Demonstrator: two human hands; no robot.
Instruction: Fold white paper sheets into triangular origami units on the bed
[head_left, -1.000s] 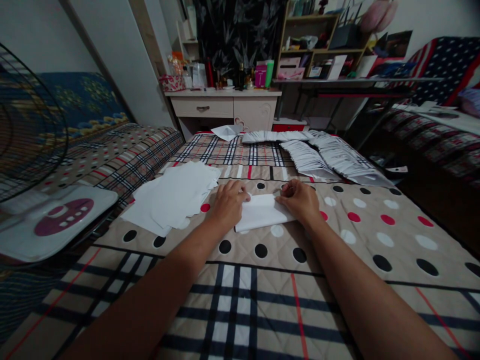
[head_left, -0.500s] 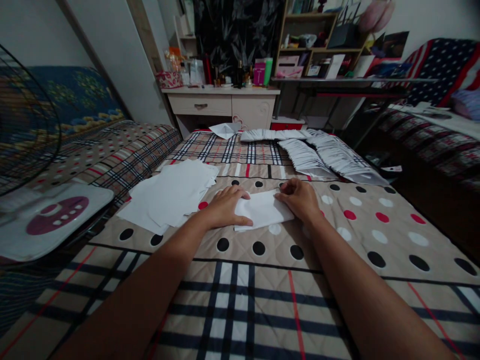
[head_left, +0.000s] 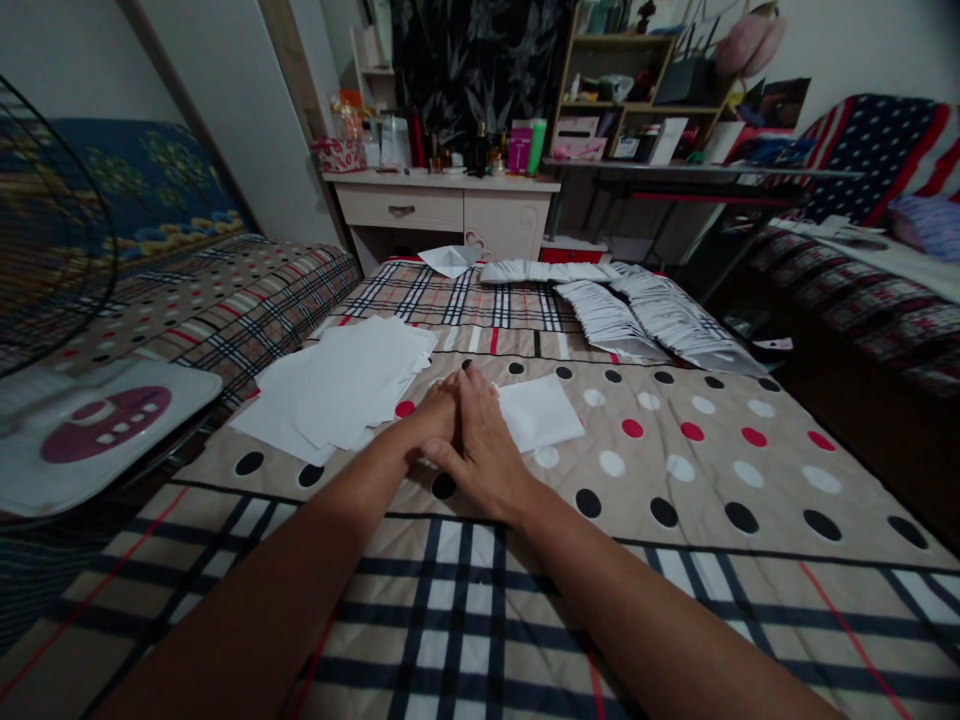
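A folded white sheet of paper [head_left: 541, 412] lies flat on the quilt in front of me, its left end hidden under my hands. My right hand [head_left: 484, 435] is laid flat with its fingers stretched out, across the left end of the paper and over my other hand. Beneath it, my left hand [head_left: 436, 408] rests at that same end; its fingers are mostly covered. To the left is a loose stack of white paper sheets [head_left: 352, 380], close to my left hand.
Rows of folded white papers [head_left: 675, 318] stand toward the far right of the quilt [head_left: 660, 620]. One folded paper piece [head_left: 450, 260] lies at the far edge. A fan [head_left: 52, 240] and its white base [head_left: 180, 395] are at the left. A white dresser [head_left: 427, 208] stands beyond.
My right hand has left the paper's right end and moved left, onto my left hand. The right part of the paper now lies uncovered. The view has shifted slightly.
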